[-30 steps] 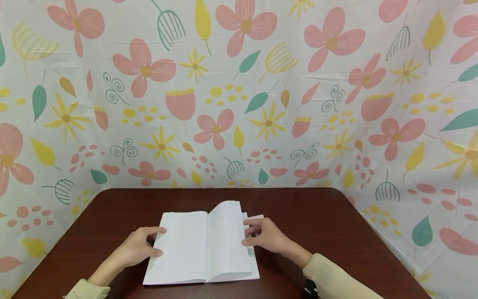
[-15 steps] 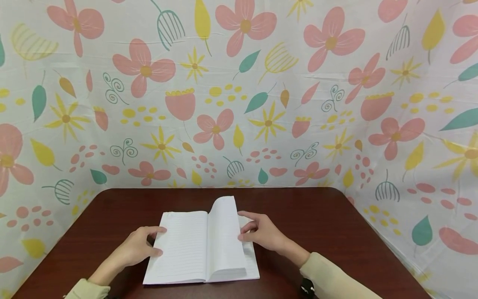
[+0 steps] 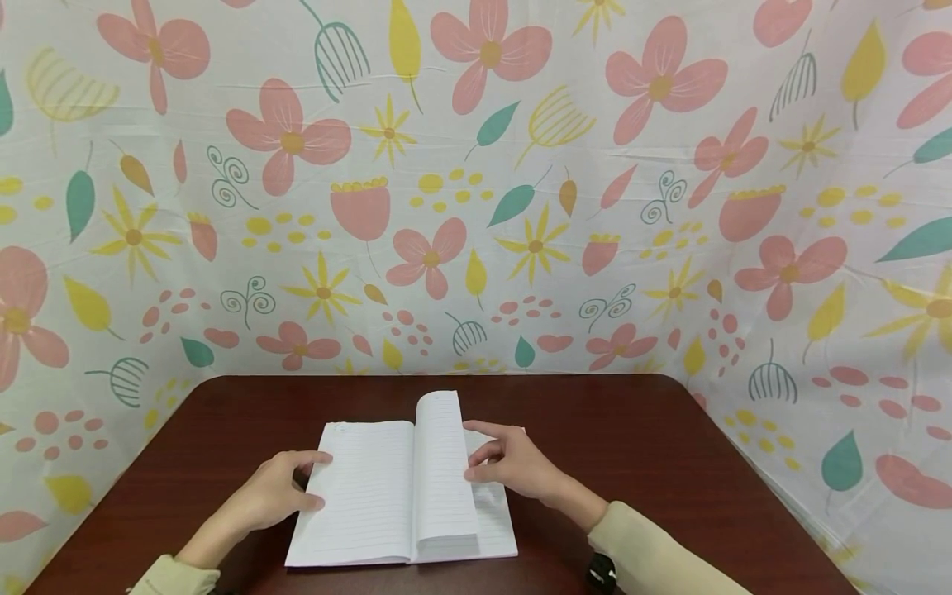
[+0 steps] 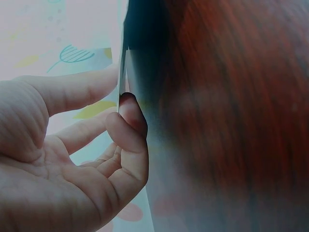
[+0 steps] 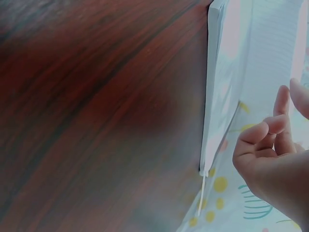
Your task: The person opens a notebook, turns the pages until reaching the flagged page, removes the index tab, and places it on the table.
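Observation:
An open notebook with ruled white pages lies on the dark table. My left hand grips its left edge, thumb on top; in the left wrist view the curled fingers reach beneath the cover. My right hand pinches the outer edge of a bundle of pages, which stands raised and curved over the right half. In the right wrist view the right hand is at that page edge, partly cut off by the frame. The right half's lower stack stays flat on the table.
The reddish-brown wooden table extends around the notebook. A white cloth with flowers and leaves hangs behind and along both sides. A thin white strip sticks out past the notebook's far edge. Something black shows by the right sleeve.
My right hand has moved left, carrying the raised pages farther toward the middle and uncovering more of the right half. The left hand has stayed in place.

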Tool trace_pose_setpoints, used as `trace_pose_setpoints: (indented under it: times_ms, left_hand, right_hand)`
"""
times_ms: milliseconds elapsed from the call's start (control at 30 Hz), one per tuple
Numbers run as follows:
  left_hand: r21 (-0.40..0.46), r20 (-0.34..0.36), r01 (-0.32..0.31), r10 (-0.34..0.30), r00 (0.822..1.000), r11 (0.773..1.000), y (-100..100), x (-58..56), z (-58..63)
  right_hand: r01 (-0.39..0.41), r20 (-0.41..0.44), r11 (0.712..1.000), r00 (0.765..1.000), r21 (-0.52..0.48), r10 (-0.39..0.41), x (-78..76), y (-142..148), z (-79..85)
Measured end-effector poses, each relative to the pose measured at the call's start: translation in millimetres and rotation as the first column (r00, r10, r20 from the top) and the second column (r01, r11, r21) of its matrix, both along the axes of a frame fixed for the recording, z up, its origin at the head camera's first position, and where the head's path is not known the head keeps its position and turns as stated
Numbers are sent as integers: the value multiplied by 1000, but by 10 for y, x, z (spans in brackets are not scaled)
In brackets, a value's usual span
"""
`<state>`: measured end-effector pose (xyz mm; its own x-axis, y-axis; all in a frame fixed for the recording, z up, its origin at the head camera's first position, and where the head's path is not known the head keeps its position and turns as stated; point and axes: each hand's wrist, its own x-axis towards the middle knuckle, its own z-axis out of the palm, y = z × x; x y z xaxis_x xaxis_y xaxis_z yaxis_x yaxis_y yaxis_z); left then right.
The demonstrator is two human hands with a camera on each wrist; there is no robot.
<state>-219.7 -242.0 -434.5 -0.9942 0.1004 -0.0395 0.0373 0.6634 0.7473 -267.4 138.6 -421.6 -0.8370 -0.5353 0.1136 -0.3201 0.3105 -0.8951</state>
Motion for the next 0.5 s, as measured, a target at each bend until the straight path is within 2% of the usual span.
trace_pose_setpoints:
  times_ms: [500]
  left_hand:
    - [-9,-1,-3,3,1000,1000,9,18,15]
  right_hand:
    - [-26,22,1000,999,-17,26,-5,-158,-14]
